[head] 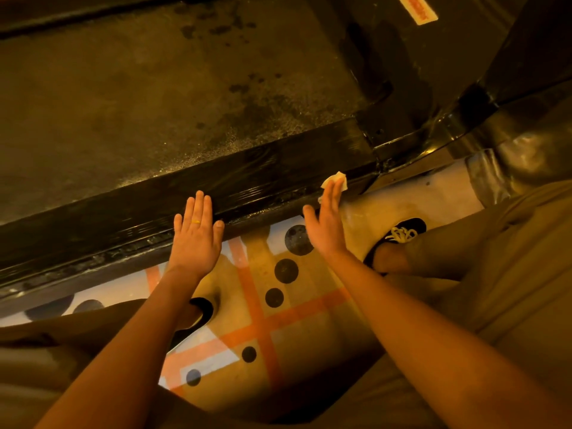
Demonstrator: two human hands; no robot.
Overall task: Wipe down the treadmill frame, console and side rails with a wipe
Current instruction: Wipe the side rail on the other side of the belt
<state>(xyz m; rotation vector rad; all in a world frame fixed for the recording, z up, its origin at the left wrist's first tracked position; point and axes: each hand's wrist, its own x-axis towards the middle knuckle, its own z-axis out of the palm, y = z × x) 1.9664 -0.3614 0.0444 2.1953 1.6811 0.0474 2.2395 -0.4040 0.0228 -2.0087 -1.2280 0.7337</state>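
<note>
The right hand (326, 224) pressed the small white wipe (332, 179) against the black side rail (263, 178), fingers straight and together. The left hand (196, 239) lay flat on the rail, fingers slightly spread. The wipe looked soft and light, so flat finger pressure probably suited it.

A long black glossy side rail (216, 187) lies between the dark grainy treadmill belt (154, 88) behind it and the dotted, striped floor mat (263, 320) in front. The left hand (196, 239) rests on the rail's near edge. To its right, the right hand (328, 224) presses a crumpled white wipe (335, 178) against the rail. A black laced shoe (402, 232) stands on the mat further right.
</note>
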